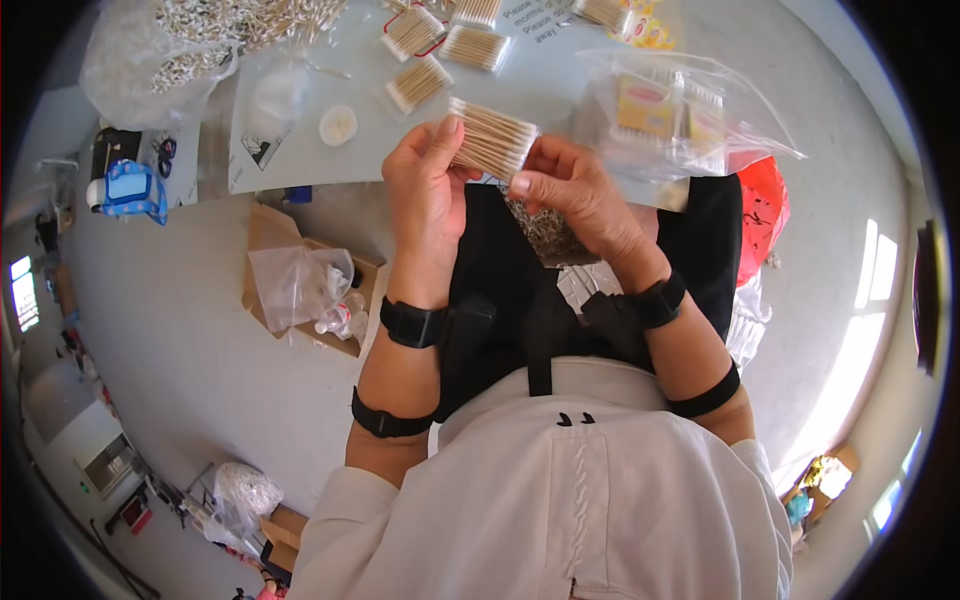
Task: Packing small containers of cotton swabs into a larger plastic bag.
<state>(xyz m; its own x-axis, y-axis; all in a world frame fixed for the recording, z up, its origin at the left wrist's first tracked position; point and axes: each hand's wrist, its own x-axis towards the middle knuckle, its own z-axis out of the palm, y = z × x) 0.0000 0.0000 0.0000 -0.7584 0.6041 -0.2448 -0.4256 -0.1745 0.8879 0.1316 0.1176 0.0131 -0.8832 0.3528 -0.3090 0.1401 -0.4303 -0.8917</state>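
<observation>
Flat cotton-swab bundle, slightly tilted

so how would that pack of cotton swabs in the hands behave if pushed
The pack of cotton swabs is probably light for its size, being thin sticks with small white tips. It is likely fairly stiff along the sticks, unbent between the left hand and right hand. Its flat faces suggest sliding rather than rolling.

At the left, scissors lie just beside a blue case. On the floor, a cardboard box holds a clear bag and a bottle, while a red bag shows at the right. Toward the lower left, a stuffed bag sits near a brown carton.
</observation>
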